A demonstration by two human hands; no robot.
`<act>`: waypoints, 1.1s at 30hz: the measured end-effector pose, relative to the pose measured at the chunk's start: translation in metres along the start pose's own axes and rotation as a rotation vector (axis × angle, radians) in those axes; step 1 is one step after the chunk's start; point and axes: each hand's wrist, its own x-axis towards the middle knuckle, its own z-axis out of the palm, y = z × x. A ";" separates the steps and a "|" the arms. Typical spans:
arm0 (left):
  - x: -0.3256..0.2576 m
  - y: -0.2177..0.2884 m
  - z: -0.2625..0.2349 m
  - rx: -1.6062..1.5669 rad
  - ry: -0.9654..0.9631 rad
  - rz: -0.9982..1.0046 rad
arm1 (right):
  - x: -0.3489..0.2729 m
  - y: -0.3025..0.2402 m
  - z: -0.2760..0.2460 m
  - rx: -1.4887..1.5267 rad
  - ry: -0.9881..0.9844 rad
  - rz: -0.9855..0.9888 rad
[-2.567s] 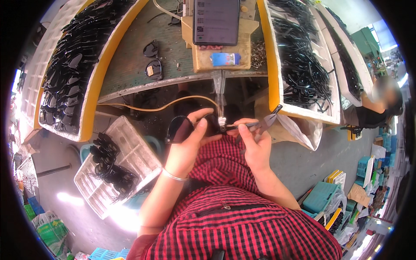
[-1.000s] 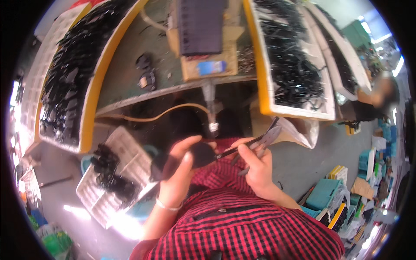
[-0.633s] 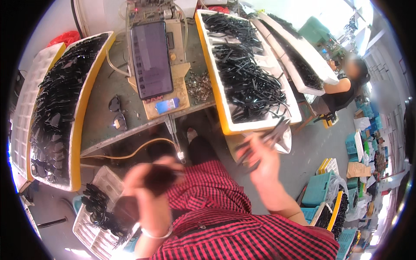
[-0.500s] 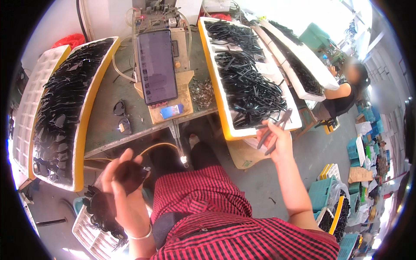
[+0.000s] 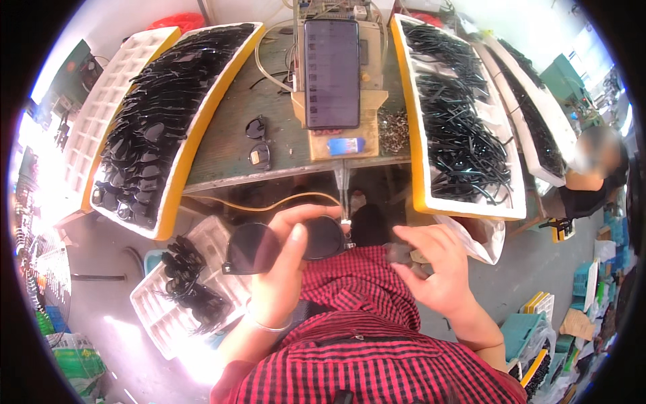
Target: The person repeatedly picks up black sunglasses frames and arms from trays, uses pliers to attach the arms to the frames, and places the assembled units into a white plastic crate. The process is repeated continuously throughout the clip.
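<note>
My left hand (image 5: 282, 269) holds a sunglasses front (image 5: 323, 238), its fingers closed over the middle between two large dark lenses. No temple arms show on it, and both outer ends carry small hinge parts. To its right, apart from the frame, my right hand (image 5: 441, 273) is closed on sunglasses temples (image 5: 402, 254), blurred and seen nearly end-on. Both hands are above my lap, in front of the bench edge. Another pair of dark sunglasses (image 5: 257, 141) lies on the bench, a small pale sticker on one lens.
Yellow-edged foam trays hold sunglasses fronts (image 5: 145, 135) at left and black temples (image 5: 457, 128) at right. A phone (image 5: 332, 74) leans against a bench machine (image 5: 371, 54). A white tray (image 5: 151, 296) with dark eyewear sits low left. Another person (image 5: 592, 182) sits far right.
My view has turned left. My left hand has raised the sunglasses front to the middle. My right hand has come away from the temple tray toward it, carrying the temples.
</note>
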 end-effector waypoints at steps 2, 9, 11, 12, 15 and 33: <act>-0.001 0.000 0.000 -0.048 -0.023 0.016 | 0.006 -0.005 0.005 -0.033 -0.006 -0.055; -0.003 0.006 0.003 0.023 -0.047 0.020 | 0.015 -0.005 0.003 -0.148 -0.056 -0.149; -0.002 0.006 0.001 0.026 -0.087 0.025 | 0.014 -0.004 0.001 -0.167 -0.082 -0.157; -0.002 0.005 -0.001 0.025 -0.114 0.032 | 0.014 -0.003 0.000 -0.178 -0.095 -0.162; -0.002 0.007 -0.004 -0.084 -0.188 0.000 | 0.015 0.001 -0.002 0.196 -0.289 -0.031; 0.069 -0.045 -0.146 0.751 0.523 0.206 | 0.111 0.120 0.007 -0.426 0.158 0.073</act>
